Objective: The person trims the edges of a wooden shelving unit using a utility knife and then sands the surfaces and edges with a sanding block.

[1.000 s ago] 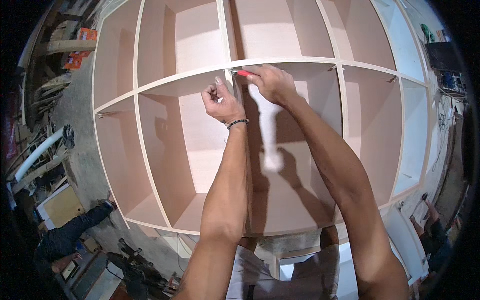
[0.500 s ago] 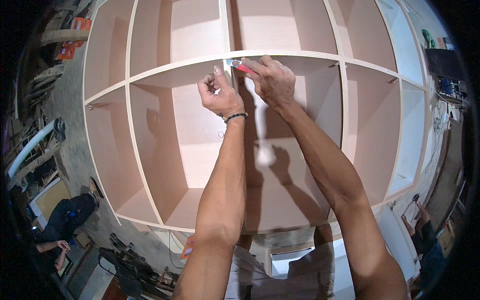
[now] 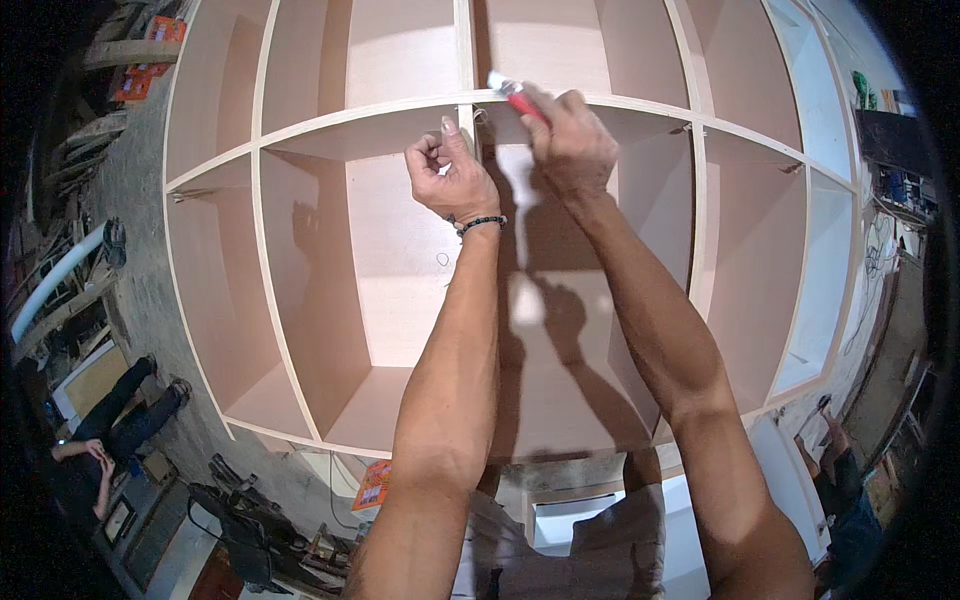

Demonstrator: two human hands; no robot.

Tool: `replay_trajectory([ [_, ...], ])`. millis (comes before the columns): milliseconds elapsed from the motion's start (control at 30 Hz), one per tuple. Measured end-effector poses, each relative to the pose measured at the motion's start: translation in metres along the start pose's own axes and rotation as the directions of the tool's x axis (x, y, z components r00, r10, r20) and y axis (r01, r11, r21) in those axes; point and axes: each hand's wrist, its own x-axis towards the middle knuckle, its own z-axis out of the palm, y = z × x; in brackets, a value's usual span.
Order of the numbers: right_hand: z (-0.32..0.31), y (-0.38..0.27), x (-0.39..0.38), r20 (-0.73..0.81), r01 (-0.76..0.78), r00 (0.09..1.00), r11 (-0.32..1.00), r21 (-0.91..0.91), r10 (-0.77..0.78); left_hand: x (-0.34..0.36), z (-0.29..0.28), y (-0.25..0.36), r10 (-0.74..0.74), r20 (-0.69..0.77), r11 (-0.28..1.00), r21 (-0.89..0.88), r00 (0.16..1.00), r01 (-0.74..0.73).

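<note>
A large cabinet frame (image 3: 340, 121) with pinkish compartments and pale wooden edges lies below my arms. My right hand (image 3: 578, 145) grips a red-handled utility knife (image 3: 522, 100), its tip blurred, just over the crossing of the long rail and the middle divider (image 3: 466, 118). A thin curled shaving (image 3: 481, 117) hangs at that crossing. My left hand (image 3: 452, 178) is beside the divider, thumb raised along its edge, the other fingers loosely curled with a gap before the thumb. It holds nothing. A beaded bracelet circles the left wrist.
More curled shavings (image 3: 190, 196) cling to other joints of the frame. Scrap wood and a pale pipe (image 3: 60, 280) lie on the floor at left. Another person sits lower left, hands together; another is at lower right. An orange box (image 3: 372, 484) stands near the front edge.
My right hand and the knife have moved up and to the right, off the divider's edge. A curled shaving now shows at the crossing. The left hand stays near the divider.
</note>
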Motion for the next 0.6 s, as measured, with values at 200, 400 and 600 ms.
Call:
replay_trajectory([
  [200, 0.008, -0.001, 0.028, 0.262, -0.294, 0.939, 0.915, 0.277, 0.222, 0.0, -0.002, 0.002, -0.022, -0.001, 1.0, 0.013, 1.0, 0.022],
  [400, 0.025, -0.035, 0.068, 0.413, -0.176, 0.906, 0.97, 0.171, 0.091, 0.001, 0.0, 0.012, -0.052, -0.015, 0.998, -0.038, 0.999, 0.051],
  [600, 0.025, -0.042, 0.079, 0.543, -0.054, 0.84, 0.997, 0.057, 0.014, 0.001, -0.001, 0.013, -0.07, -0.033, 0.998, -0.003, 0.997, 0.07],
])
